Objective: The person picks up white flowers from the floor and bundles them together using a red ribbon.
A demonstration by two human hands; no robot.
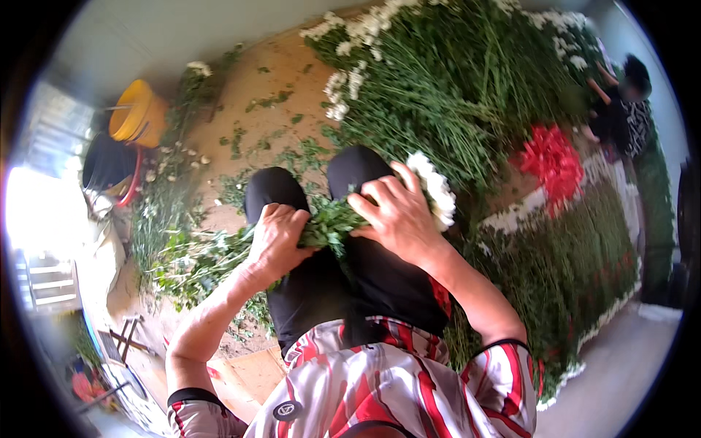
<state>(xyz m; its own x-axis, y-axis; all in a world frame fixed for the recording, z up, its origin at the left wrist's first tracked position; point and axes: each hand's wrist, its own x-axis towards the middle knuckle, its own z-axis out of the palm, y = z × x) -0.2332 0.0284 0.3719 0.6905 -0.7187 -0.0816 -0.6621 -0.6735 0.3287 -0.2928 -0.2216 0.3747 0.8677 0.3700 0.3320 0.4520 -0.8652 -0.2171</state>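
A bunch of white chrysanthemums lies across my knees, its white blooms [434, 191] at the right and its leafy green stems [326, 225] running left. My left hand [279, 237] is closed around the stems over my left knee. Close under the blooms, my right hand [394, 212] wraps its fingers around the upper stems. Between the two hands a short leafy stretch shows. Beyond my left hand the leafy lower ends [197, 266] spread out over the floor.
A large heap of green stems with white blooms [445, 87] lies ahead to the right. Red ribbons [553, 166] rest near stacked bunches [562, 270] on my right. A yellow bucket [139, 114] and a dark bucket [109, 164] stand left. Another person [622, 109] crouches far right.
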